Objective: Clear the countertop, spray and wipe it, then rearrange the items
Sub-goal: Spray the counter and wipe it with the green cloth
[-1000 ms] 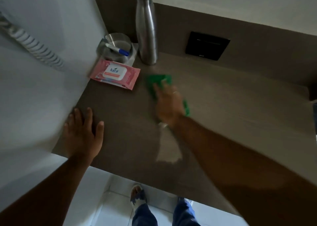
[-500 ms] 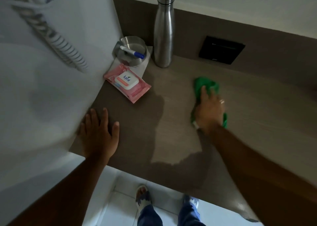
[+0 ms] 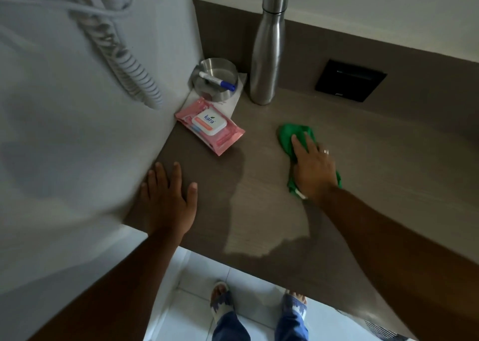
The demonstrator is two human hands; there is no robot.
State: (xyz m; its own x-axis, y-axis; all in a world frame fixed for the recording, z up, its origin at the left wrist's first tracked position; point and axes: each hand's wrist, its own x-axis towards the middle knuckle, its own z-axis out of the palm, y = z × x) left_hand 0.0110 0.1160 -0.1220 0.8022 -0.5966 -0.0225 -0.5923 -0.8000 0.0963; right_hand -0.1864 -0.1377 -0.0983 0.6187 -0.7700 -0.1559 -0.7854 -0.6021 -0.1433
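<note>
My right hand [image 3: 312,168] lies flat on a green cloth [image 3: 291,136], pressing it onto the brown countertop [image 3: 375,164] right of centre. My left hand [image 3: 167,198] rests palm down, fingers spread, on the counter's near left corner beside the white wall. In the far left corner lie a pink pack of wet wipes [image 3: 211,125] and a round steel bowl [image 3: 216,80] with a white and blue pen [image 3: 217,81] across it, on a white paper [image 3: 234,99]. A tall steel bottle [image 3: 268,47] stands upright against the backsplash.
A black square plate [image 3: 350,80] is set in the backsplash. A coiled white cord [image 3: 129,63] hangs on the white wall [image 3: 64,133] at left. The counter's front edge runs above a white tiled floor [image 3: 197,276], where my feet in sandals show.
My right hand swept the green cloth rightward across the counter, then slightly back toward the middle. My left hand stayed planted at the corner. The view shifted a little.
</note>
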